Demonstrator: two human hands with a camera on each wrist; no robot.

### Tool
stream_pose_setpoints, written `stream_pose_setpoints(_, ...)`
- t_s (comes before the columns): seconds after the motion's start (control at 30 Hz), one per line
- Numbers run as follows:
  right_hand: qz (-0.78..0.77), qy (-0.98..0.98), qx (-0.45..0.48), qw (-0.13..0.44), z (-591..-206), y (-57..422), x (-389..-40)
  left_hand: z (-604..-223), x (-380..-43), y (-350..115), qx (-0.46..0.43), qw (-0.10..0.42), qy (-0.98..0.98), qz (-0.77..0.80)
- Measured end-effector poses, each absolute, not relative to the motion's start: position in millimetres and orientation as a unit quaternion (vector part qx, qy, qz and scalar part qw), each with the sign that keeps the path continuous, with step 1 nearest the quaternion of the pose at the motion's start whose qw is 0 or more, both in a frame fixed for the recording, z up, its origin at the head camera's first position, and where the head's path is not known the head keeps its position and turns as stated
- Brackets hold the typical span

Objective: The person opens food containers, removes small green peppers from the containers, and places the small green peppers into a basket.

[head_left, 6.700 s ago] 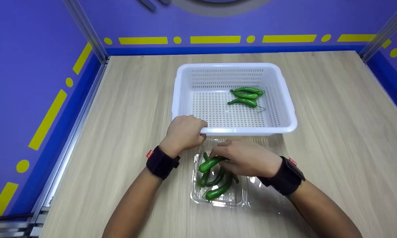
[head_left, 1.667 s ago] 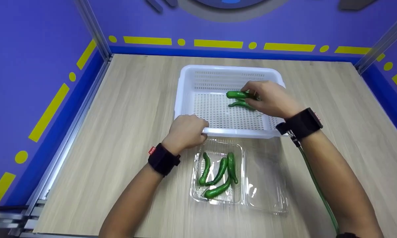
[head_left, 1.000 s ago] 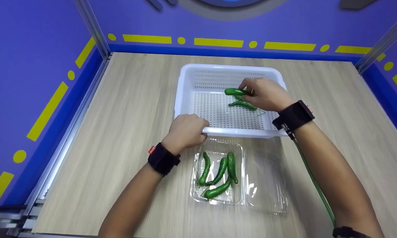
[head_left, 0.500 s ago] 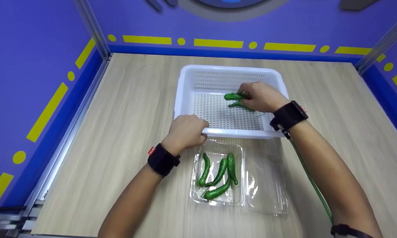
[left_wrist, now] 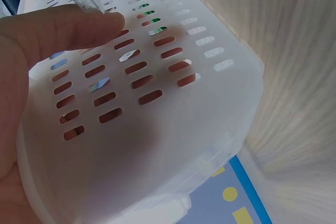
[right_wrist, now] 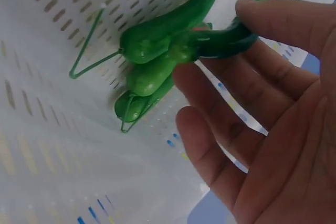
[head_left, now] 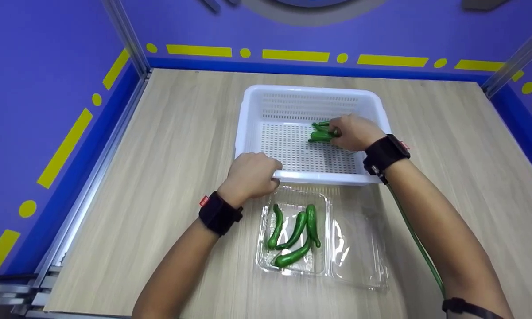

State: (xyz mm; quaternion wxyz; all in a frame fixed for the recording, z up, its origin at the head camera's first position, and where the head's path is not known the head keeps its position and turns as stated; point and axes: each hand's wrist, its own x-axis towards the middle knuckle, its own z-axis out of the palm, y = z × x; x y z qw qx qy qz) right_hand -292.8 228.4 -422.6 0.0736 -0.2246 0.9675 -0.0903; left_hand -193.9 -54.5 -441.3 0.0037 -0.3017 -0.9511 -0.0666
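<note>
My left hand (head_left: 253,175) grips the front left part of the white basket's rim (head_left: 323,177); in the left wrist view the thumb (left_wrist: 79,27) lies against the slotted wall. Inside the basket, toward its right side, my right hand (head_left: 358,132) pinches a green chili pepper (right_wrist: 223,43) between thumb and fingers. Three other green chili peppers (right_wrist: 152,43) lie side by side just beneath it, two of them with thin bent stems. In front of the basket, a clear plastic clamshell box (head_left: 260,250) holds several green chili peppers (head_left: 292,256).
The clamshell's transparent lid (head_left: 359,252) lies folded open to the right on the wooden table (head_left: 181,133). A green cable (head_left: 418,241) runs along the right forearm. Blue walls (head_left: 301,26) with yellow marks border the table at the back and sides.
My right hand has gone from the clamshell into the basket with a chili pepper, and over the last half second moved slightly right and nearer. The left hand has kept its grip on the rim.
</note>
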Motion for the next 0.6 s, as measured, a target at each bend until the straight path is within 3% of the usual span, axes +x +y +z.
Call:
stream_pose_setpoints(0.33,-0.055,0.973,-0.177,0.137,-425.3,231.4,-298.9,-441.6,-195.2,-54.6,-0.3,0.008,-0.952,-0.064)
stream_pose_setpoints(0.6,-0.055,0.974,-0.167,0.141,-427.5,232.4,-300.8,-441.1,-195.1,-54.3,-0.3,-0.002,-0.952,-0.06)
